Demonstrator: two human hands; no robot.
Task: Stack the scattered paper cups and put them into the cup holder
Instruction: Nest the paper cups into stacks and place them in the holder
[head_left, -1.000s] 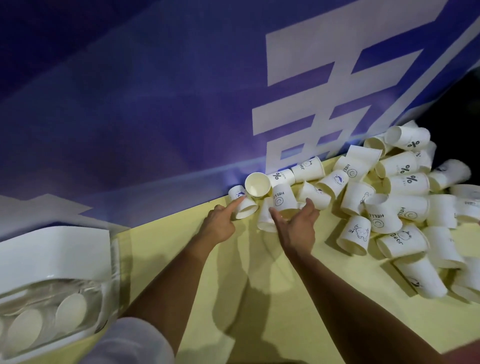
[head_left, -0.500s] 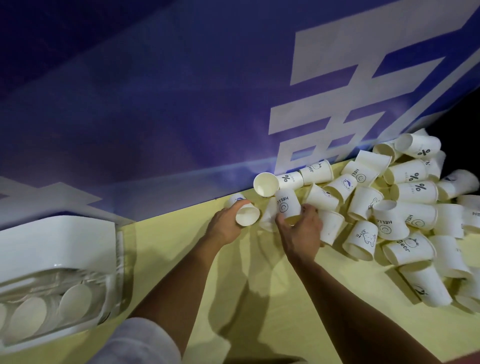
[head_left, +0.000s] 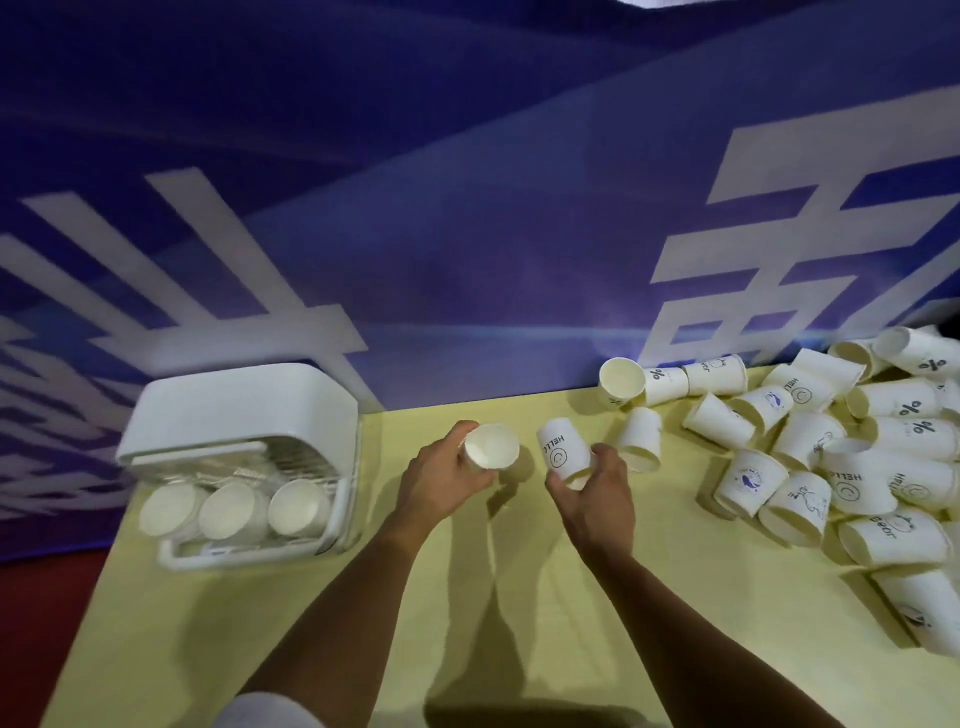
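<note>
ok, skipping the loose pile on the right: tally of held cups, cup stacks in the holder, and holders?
Held cups: 2 (paper cup in left hand, HELLO cup in right hand)
Cup stacks in holder: 3
Cup holder: 1
Total: 6

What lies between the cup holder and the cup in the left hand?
Nothing: head view shows only bare yellow table between cup holder and the held cup.

Toppled white cups (head_left: 904, 400) right, holder (head_left: 234, 405) left
</note>
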